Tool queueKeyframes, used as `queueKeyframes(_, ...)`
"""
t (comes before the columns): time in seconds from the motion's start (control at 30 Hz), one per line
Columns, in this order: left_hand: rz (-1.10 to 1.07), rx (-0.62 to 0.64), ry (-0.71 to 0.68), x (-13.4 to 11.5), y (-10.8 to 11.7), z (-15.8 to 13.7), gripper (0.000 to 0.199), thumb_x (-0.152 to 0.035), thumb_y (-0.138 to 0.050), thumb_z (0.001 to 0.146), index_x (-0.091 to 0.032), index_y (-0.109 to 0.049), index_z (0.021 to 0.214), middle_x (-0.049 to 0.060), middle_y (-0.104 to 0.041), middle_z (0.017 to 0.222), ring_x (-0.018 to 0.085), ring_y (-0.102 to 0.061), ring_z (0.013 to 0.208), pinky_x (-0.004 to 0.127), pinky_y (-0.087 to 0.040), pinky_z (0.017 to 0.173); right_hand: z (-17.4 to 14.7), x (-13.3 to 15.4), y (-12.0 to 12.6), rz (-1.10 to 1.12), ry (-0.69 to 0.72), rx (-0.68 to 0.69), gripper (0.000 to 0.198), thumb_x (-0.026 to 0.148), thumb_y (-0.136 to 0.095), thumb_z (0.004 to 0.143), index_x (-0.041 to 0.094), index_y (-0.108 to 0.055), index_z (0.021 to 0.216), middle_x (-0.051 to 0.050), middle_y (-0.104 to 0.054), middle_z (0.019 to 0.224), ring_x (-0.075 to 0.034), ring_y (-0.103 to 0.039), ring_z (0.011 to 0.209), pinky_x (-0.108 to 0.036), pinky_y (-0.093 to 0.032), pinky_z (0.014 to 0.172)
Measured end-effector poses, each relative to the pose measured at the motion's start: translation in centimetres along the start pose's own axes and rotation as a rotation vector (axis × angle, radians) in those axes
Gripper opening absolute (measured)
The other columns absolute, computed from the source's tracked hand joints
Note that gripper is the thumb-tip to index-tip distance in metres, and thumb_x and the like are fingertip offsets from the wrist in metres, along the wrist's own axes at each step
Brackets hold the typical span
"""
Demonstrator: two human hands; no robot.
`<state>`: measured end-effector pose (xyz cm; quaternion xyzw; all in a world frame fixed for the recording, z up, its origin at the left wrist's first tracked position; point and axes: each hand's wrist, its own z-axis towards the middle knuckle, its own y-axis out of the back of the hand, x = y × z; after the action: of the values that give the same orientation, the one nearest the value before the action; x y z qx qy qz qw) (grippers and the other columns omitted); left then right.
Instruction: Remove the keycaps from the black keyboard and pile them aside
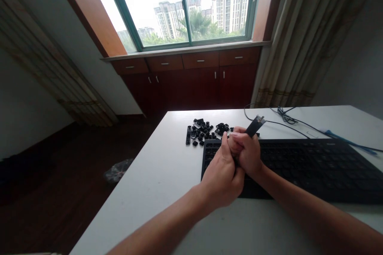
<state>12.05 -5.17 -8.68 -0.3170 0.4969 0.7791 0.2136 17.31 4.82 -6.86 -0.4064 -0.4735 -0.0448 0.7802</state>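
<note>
A black keyboard (299, 163) lies across the table, its left part with keycaps off. Above its left end my two hands press together. My right hand (245, 149) is closed around a flat black bar-shaped tool (253, 127), whose pale tip points up and away to the right. My left hand (223, 175) is closed too, against the right hand's fingers; what lies between the palms is hidden. Behind the hands sits a loose pile of black keycaps (203, 129), with a long black keycap (188, 135) standing out at its left side.
A black cable (287, 117) runs in loops behind the keyboard. At the right a blue tool (348, 140) lies partly beside the cable. The white table (155, 191) ends at a slanted left edge, with a clear plastic bag (118, 170) on the floor beyond.
</note>
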Motion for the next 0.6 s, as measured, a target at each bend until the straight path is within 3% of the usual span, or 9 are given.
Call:
queueKeyframes(0.13,0.057,0.022,-0.070,0.3,0.3,0.0,0.090,-0.012,-0.054,0.088,-0.010,0.000,0.160,0.026,-0.032,0.162,0.036,-0.034,0.152,0.054,-0.037,0.123,0.4,-0.1,-0.1,0.035,-0.025,-0.028,0.033,0.021,-0.063,0.075,0.022,-0.040,0.050,0.008,-0.031,0.044,-0.006,-0.020,0.039,-0.023,-0.014,0.038)
queueKeyframes(0.23,0.179,-0.011,-0.153,0.7,1.4,0.0,0.079,-0.020,-0.059,0.091,-0.013,-0.018,0.157,0.023,-0.039,0.157,0.035,-0.040,0.146,0.055,-0.039,0.120,0.6,0.2,0.0,0.067,0.016,-0.121,0.034,0.021,-0.064,0.075,0.023,-0.038,0.053,0.009,-0.029,0.044,-0.006,-0.020,0.038,-0.022,-0.014,0.037)
queueKeyframes(0.33,0.341,-0.036,-0.161,1.3,3.2,0.2,0.055,-0.036,-0.068,0.091,-0.018,-0.047,0.138,0.017,-0.058,0.133,0.035,-0.056,0.123,0.056,-0.050,0.106,0.6,1.0,0.3,0.074,0.039,-0.185,0.035,0.020,-0.065,0.075,0.023,-0.036,0.056,0.011,-0.028,0.043,-0.005,-0.017,0.037,-0.021,-0.015,0.036)
queueKeyframes(0.4,0.422,0.013,-0.183,1.8,4.5,0.4,0.036,-0.043,-0.067,0.094,-0.019,-0.058,0.119,0.012,-0.065,0.114,0.031,-0.062,0.107,0.051,-0.055,0.095,0.5,1.6,0.5,0.071,0.033,-0.194,0.037,0.019,-0.066,0.075,0.023,-0.035,0.056,0.011,-0.027,0.043,-0.005,-0.017,0.037,-0.021,-0.015,0.036)
queueKeyframes(0.53,0.464,0.157,-0.277,2.8,6.1,0.8,0.023,-0.042,-0.056,0.103,-0.020,-0.063,0.100,0.004,-0.069,0.094,0.020,-0.067,0.082,0.035,-0.057,0.076,0.6,2.5,1.0,0.032,-0.035,-0.200,0.038,0.022,-0.067,0.076,0.023,-0.035,0.056,0.011,-0.027,0.043,-0.005,-0.017,0.037,-0.021,-0.015,0.034)
queueKeyframes(0.6,0.457,0.132,-0.275,3.4,6.4,1.0,0.024,-0.042,-0.056,0.103,-0.020,-0.064,0.099,0.003,-0.068,0.093,0.016,-0.065,0.073,0.030,-0.054,0.068,0.8,2.5,1.1,-0.001,-0.070,-0.228,0.039,0.024,-0.068,0.076,0.023,-0.036,0.055,0.011,-0.027,0.043,-0.005,-0.017,0.036,-0.021,-0.014,0.034)
